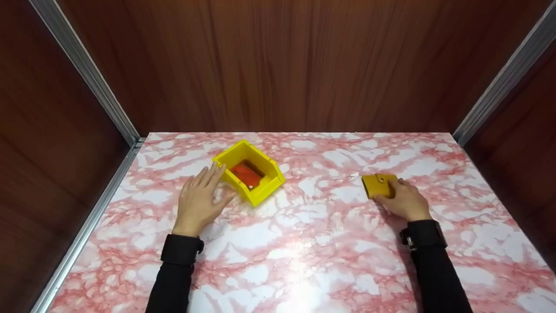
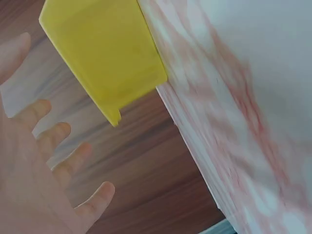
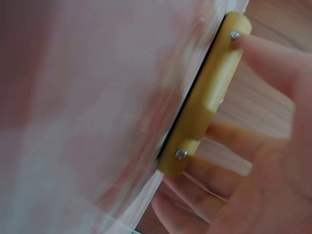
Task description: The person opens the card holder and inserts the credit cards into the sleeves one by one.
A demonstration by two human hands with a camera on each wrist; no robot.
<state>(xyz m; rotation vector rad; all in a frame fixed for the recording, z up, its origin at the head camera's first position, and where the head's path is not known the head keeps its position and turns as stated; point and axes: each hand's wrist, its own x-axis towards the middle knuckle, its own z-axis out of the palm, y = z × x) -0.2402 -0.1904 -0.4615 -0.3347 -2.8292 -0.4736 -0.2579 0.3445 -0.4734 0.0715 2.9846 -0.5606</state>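
Note:
A small yellow wallet (image 1: 376, 186) with a snap strap lies on the marbled tabletop at the right. My right hand (image 1: 405, 201) grips it, the thumb at its near edge and the index finger over its top. In the right wrist view the wallet (image 3: 204, 97) shows its rounded spine with two metal studs, thumb and fingers at opposite ends. Left of centre stands a yellow plastic bin (image 1: 266, 194). My left hand (image 1: 197, 202) is spread beside it, fingertips right at its left rim. The left wrist view shows those fingers apart, beside the bin's wall (image 2: 102, 53).
Inside the bin lie a flat orange-red item (image 1: 246, 174) and a dark brown one partly behind it. Dark wood panels (image 1: 278, 65) enclose the back and both sides of the table (image 1: 304, 243), with metal rails (image 1: 89, 65) at the corners.

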